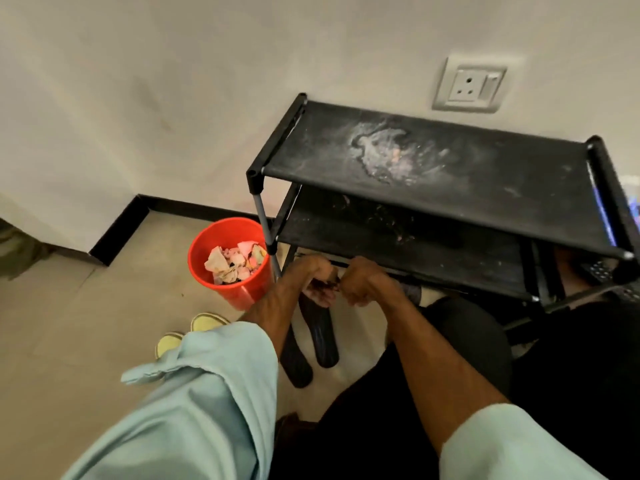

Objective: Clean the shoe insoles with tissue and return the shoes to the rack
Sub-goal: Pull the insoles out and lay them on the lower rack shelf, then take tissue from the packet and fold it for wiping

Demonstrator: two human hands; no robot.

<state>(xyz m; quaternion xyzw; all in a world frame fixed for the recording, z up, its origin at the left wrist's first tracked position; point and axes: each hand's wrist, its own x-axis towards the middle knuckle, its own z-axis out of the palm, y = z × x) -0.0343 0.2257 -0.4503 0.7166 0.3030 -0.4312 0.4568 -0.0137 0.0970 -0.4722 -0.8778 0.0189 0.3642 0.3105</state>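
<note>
Insoles (325, 336): two, dark, flat on floor between forearms, upper ends under hands. Pale shoes (207, 322) on floor, just beside left sleeve (207, 393). Left hand (318, 277) and right hand (360, 280) close together at rack's lowest shelf, fingers curled; what they grasp, cannot tell. Red bucket (242, 292) holding crumpled tissue (228, 261) by rack leg. Black rack (467, 188), top shelf smeared white. Socket (469, 86) on wall behind.

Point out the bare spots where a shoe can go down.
Free: the top shelf and middle shelf of the rack, both dusty; the floor left of the bucket. Crowded: the floor before the rack, with the left hand, right hand, two insoles and shoes.
</note>
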